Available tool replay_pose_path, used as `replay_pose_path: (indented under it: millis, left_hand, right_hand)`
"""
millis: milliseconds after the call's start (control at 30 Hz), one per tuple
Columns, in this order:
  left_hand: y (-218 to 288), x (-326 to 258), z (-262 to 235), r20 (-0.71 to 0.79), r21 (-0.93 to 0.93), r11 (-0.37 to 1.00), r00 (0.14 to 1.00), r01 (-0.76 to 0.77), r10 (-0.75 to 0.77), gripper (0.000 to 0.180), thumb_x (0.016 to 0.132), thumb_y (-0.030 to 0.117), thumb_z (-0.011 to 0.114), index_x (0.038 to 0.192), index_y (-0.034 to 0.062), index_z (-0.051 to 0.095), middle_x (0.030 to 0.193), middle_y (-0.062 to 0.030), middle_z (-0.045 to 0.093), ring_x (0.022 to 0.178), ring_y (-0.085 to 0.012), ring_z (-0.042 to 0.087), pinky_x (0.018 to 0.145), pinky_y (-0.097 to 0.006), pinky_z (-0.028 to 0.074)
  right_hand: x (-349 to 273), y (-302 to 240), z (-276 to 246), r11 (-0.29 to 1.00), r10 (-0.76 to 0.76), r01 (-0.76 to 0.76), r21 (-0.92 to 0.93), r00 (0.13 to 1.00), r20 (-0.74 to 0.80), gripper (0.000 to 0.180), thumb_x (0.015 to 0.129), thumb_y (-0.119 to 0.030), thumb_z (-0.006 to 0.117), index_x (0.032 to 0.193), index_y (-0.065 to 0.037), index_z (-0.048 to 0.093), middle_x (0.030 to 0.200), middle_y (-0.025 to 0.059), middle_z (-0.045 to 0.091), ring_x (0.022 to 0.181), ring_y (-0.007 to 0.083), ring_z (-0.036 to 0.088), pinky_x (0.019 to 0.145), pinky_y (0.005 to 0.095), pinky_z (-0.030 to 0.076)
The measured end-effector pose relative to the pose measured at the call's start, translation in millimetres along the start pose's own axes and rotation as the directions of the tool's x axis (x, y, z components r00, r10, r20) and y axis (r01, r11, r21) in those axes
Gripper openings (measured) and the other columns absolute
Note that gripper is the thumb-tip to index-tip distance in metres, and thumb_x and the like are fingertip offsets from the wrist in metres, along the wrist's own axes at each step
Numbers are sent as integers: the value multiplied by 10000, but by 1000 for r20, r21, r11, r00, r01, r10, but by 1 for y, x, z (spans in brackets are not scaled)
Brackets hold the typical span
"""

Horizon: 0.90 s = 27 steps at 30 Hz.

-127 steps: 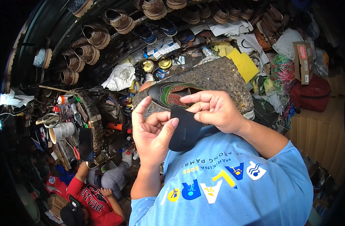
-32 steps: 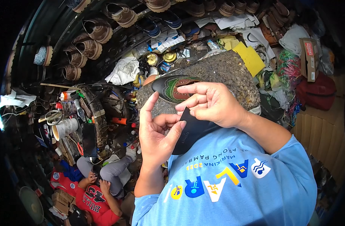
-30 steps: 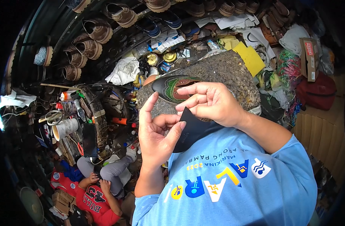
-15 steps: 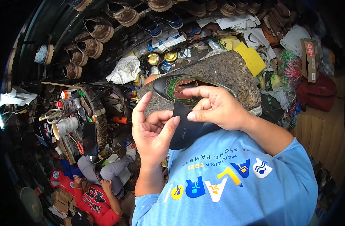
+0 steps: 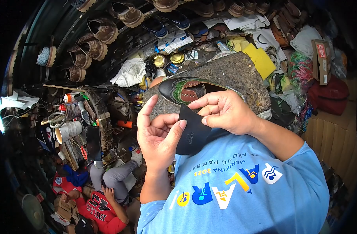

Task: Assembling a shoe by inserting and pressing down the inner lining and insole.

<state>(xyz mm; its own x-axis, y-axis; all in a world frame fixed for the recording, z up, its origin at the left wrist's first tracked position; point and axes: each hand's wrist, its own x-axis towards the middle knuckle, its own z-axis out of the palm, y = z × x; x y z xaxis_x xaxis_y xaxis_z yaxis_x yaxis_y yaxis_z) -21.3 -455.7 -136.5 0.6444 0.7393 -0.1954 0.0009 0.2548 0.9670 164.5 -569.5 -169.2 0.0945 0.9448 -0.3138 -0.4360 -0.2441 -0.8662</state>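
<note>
Yellow sheets (image 5: 259, 61) beside stone (image 5: 235, 72) beneath shoe (image 5: 189, 94)

Brogue shoe (image 5: 168, 91) lies on stone block (image 5: 241, 70); insole (image 5: 192, 134) before shoe; cup (image 5: 69, 133) left of block; carton (image 5: 322, 64) right.

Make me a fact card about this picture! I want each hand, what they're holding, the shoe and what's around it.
Left hand: pinching a thin, flat black piece by its left edge
Right hand: thumb and fingers at the piece's upper edge
Shoe: one black, green and reddish-brown shoe, toe toward the left
Under the shoe: rough grey stone-like block
Beyond the block: flat yellow sheets
Lower left: a person in a red shirt
</note>
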Motion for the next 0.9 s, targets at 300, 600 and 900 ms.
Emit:
replay_pose_path:
  millis: [300, 600, 900]
  left_hand:
    - [-7, -2, -7, -214, -24, 979, 958, -200, 191, 596, 857, -141, 747, 1401, -59, 518, 1080, -154, 707, 938, -149, 711, 831, -253, 584]
    - [9, 2, -50, 275, 538, 629, 822, -561, 498, 601, 746, 25, 876, 1268, 27, 578, 1481, -316, 489, 1412, -390, 489, 1097, -500, 457]
    - [19, 16, -53, 698, 486, 522, 671, -701, 251, 427, 611, 33, 826, 938, 95, 557, 1156, -183, 610, 1074, -391, 625, 963, -576, 514]
  right_hand:
    - [-4, -3, 6, 958, 42, -21, 285, 997, -70, 913, 801, -46, 887, 1522, 52, 337, 1507, 254, 493, 1262, 217, 600, 1034, 339, 538]
    - [-23, 0, 24, 961, 169, -137, -239, 979, 118, 220, 999, -92, 663, 1160, 6, 550, 960, 101, 765, 739, 130, 747, 630, 270, 593]
    - [-31, -14, 26, 986, -69, 62, -153, 997, -45, 255, 955, -158, 751, 1074, 17, 610, 797, 108, 723, 665, 147, 732, 569, 304, 567]
